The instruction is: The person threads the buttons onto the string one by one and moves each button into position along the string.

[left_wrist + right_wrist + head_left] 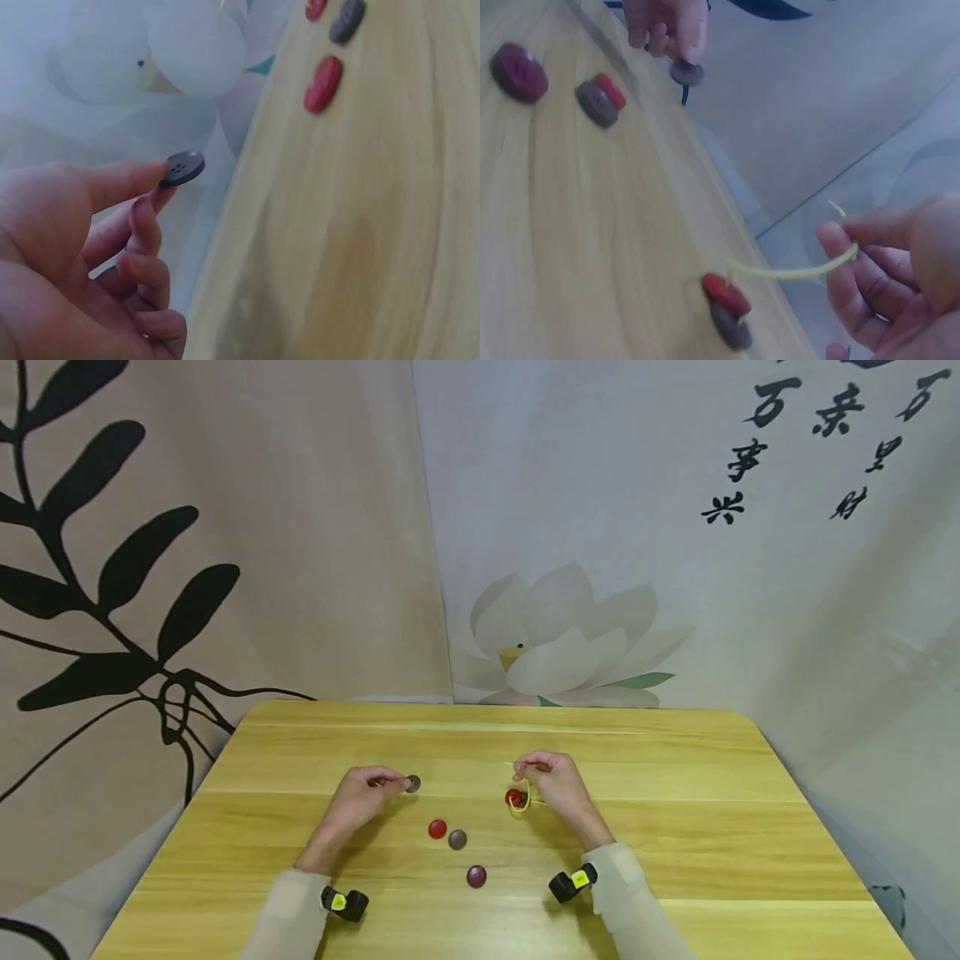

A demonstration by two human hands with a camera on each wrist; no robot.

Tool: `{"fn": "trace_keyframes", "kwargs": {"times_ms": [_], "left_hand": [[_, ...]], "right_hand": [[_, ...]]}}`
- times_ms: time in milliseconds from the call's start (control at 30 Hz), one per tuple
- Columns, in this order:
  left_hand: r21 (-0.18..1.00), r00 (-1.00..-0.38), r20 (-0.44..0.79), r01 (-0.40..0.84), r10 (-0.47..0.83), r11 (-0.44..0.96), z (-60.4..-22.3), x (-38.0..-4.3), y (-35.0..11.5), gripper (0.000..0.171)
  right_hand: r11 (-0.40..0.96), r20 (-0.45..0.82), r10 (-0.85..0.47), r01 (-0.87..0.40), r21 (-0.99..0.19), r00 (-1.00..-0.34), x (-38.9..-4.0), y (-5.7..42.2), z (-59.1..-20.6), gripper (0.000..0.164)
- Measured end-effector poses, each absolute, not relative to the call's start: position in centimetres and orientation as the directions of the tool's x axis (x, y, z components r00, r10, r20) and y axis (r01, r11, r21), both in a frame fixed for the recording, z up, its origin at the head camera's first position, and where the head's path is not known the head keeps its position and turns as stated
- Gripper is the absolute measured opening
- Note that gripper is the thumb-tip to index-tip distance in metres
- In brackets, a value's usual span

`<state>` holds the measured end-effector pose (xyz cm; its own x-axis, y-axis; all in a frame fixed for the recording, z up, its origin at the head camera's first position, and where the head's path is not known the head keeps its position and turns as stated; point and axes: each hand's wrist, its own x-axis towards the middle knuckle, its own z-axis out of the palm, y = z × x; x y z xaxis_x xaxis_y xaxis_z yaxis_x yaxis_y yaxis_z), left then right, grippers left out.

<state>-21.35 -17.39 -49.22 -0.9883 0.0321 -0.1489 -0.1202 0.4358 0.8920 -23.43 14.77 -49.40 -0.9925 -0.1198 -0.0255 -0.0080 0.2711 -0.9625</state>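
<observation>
Between thumb and fingertip my left hand [362, 795] pinches a dark brown button [184, 168] with several holes, held above the table. My right hand [557, 782] pinches a yellow string [791, 273] close to its end, and a short tip sticks out past the fingers. Lower on that string hang a red button [726, 294] and a dark button [730, 327], one against the other. Whether these two touch the tabletop I cannot tell. The hands are apart, with the brown button to the left of the string.
On the wooden table [675, 827] lie a loose red button [437, 829], a grey-brown button [457, 839] and a maroon button [476, 877], nearer the front than the hands. A printed cloth [337, 527] hangs behind the table's far edge.
</observation>
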Motion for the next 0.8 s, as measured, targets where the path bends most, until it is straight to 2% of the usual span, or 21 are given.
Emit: {"fn": "trace_keyframes", "kwargs": {"times_ms": [367,800], "left_hand": [[0.929,-0.992,-0.094,-0.116,-0.08,0.35,-47.6,-21.6,-15.4,0.018],[0.949,-0.995,-0.056,-0.08,-0.088,0.304,-47.1,-21.7,-13.2,0.016]], "right_hand": [[0.287,0.057,-0.126,-0.092,-0.953,-0.99,-22.6,13.5,-47.1,0.011],[0.3,0.117,-0.131,-0.152,-0.942,-0.985,-21.6,13.1,-46.1,0.012]]}}
